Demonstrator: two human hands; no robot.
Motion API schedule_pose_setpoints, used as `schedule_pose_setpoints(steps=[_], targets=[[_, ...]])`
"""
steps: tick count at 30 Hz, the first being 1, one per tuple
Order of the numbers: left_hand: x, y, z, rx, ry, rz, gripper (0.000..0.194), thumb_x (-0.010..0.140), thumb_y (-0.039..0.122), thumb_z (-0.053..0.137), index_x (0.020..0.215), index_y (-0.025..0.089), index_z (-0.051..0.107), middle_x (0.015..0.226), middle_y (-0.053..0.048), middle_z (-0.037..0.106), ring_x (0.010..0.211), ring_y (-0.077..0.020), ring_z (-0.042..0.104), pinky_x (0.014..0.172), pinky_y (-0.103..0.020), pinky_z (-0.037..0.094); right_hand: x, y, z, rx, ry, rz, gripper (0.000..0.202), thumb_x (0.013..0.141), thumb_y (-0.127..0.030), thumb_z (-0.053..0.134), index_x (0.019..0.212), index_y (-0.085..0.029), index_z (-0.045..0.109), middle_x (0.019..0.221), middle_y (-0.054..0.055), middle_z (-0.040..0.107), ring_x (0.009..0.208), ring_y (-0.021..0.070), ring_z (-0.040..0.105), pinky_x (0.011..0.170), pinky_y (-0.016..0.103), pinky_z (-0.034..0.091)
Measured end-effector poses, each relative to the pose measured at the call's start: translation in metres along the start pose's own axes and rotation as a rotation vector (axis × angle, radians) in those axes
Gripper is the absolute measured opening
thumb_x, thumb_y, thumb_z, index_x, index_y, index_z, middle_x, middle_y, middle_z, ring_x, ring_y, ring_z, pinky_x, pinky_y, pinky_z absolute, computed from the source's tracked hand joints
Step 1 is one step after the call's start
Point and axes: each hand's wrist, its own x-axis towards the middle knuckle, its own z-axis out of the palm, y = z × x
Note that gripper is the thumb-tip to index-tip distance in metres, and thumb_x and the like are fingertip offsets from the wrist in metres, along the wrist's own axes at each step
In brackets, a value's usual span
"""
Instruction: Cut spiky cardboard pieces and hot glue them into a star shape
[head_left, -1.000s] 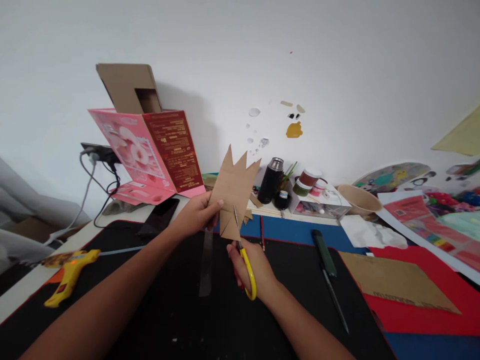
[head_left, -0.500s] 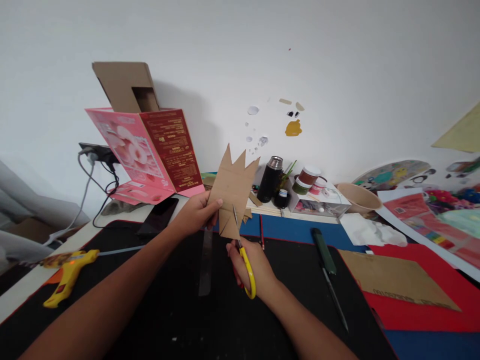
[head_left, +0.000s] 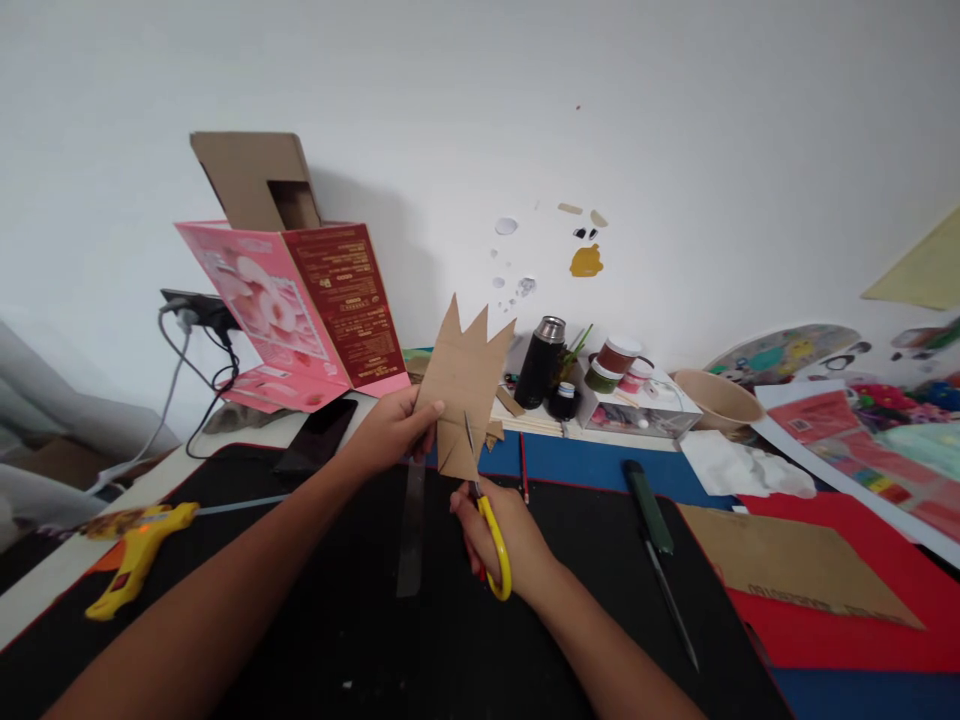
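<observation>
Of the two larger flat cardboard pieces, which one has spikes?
The cardboard piece in the left hand; three spikes top it, whereas the cardboard sheet on the red paper has none.

Left grip (head_left: 394,428) holds spiked cardboard (head_left: 466,385); right grip (head_left: 514,530) holds scissors (head_left: 494,530), apparently straddling it.

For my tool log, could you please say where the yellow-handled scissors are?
In the head view, the yellow-handled scissors are just below centre, in the right hand, one blade over the jagged brown cardboard.
</observation>
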Motion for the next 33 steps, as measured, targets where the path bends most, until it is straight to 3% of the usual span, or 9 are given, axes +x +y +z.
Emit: schedule_pose_setpoints(steps=[3, 7, 12, 17, 22, 28, 33], targets=[[0.004, -0.003, -0.009, -0.047, 0.104, 0.019, 0.041, 0.089, 0.055, 0.068, 0.069, 0.022, 0.053, 0.047, 0.004, 0.056, 0.038, -0.0120, 0.048, 0.041, -0.024, 0.035, -0.002, -0.005, -0.002, 0.030, -0.045, -0.017, 0.021, 0.106, -0.041, 0.054, 0.098, -0.023, 0.060, 0.054, -0.007, 0.059, 0.037, 0.0131, 0.059, 0.035, 0.017, 0.042], [0.014, -0.007, -0.037, -0.259, 0.437, 0.100, 0.038, 0.090, 0.046, 0.067, 0.064, 0.022, 0.052, 0.046, 0.003, 0.053, 0.037, -0.0106, 0.044, 0.041, -0.024, 0.033, -0.007, -0.015, -0.003, -0.001, -0.089, -0.019, 0.018, 0.104, -0.039, 0.057, 0.099, -0.022, 0.062, 0.060, -0.004, 0.067, 0.042, 0.0124, 0.061, 0.037, 0.016, 0.042], [0.018, -0.007, -0.059, -0.379, 0.538, 0.125, 0.038, 0.088, 0.042, 0.070, 0.059, 0.022, 0.054, 0.046, 0.002, 0.052, 0.038, -0.0111, 0.045, 0.038, -0.025, 0.026, -0.007, -0.014, 0.001, 0.084, -0.052, -0.031, 0.024, 0.101, -0.045, 0.060, 0.096, -0.022, 0.062, 0.060, -0.002, 0.068, 0.043, 0.0125, 0.062, 0.038, 0.016, 0.042], [0.014, -0.004, -0.054, -0.327, 0.356, 0.080, 0.042, 0.088, 0.046, 0.071, 0.059, 0.022, 0.053, 0.046, 0.001, 0.053, 0.037, -0.0111, 0.045, 0.040, -0.025, 0.032, 0.001, -0.006, 0.000, 0.309, 0.093, 0.020, 0.045, 0.094, -0.066, 0.065, 0.098, -0.022, 0.060, 0.054, -0.004, 0.065, 0.036, 0.0138, 0.058, 0.033, 0.018, 0.041], [0.010, -0.006, -0.040, -0.197, 0.091, -0.014, 0.045, 0.087, 0.055, 0.071, 0.063, 0.021, 0.054, 0.046, 0.001, 0.056, 0.038, -0.0122, 0.048, 0.040, -0.024, 0.034, 0.008, -0.015, -0.021, 0.495, 0.226, -0.022, 0.063, 0.083, -0.080, 0.071, 0.095, -0.019, 0.062, 0.050, -0.003, 0.065, 0.034, 0.0145, 0.058, 0.033, 0.019, 0.043], [0.004, -0.010, -0.014, -0.099, -0.190, -0.161, 0.050, 0.088, 0.066, 0.069, 0.073, 0.021, 0.055, 0.049, 0.001, 0.060, 0.041, -0.0116, 0.049, 0.043, -0.022, 0.033, 0.012, -0.018, -0.036, 0.579, 0.239, 0.030, 0.069, 0.078, -0.084, 0.073, 0.096, -0.018, 0.065, 0.049, 0.000, 0.067, 0.034, 0.0158, 0.058, 0.033, 0.021, 0.045], [0.000, -0.010, 0.000, -0.064, -0.365, -0.225, 0.053, 0.088, 0.072, 0.069, 0.078, 0.022, 0.054, 0.050, 0.002, 0.061, 0.040, -0.0116, 0.048, 0.043, -0.023, 0.035, 0.014, -0.013, -0.036, 0.609, 0.197, 0.082, 0.065, 0.074, -0.084, 0.075, 0.073, -0.021, 0.061, 0.042, 0.002, 0.061, 0.032, 0.0158, 0.056, 0.032, 0.022, 0.044]])
